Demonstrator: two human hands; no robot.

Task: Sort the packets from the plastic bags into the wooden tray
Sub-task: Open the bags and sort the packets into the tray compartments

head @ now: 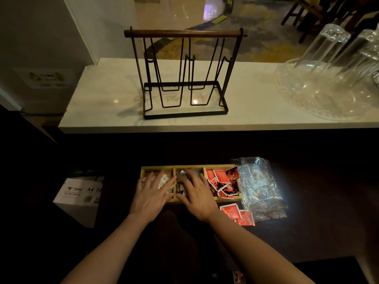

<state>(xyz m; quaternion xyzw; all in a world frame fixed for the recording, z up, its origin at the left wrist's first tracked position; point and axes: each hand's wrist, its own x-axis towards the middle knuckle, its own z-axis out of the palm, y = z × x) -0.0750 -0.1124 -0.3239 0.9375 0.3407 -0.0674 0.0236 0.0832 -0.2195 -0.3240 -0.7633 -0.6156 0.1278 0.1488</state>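
Note:
A wooden tray [190,166] with three compartments sits on the dark counter. My left hand [150,195] lies flat with spread fingers over white packets [165,179] in the left compartment. My right hand [198,194] rests flat over grey-green packets [182,175] in the middle compartment. The right compartment holds several red and black packets [223,182]. Two red packets [238,214] lie on the counter in front of the tray's right end. Crumpled clear plastic bags [260,187] lie just right of the tray.
A black wire rack [184,78] with a wooden handle stands on the white marble ledge [102,103] behind. Upturned glasses on a clear glass dish [328,83] stand at the far right. A box of A4 paper [80,193] sits low at the left.

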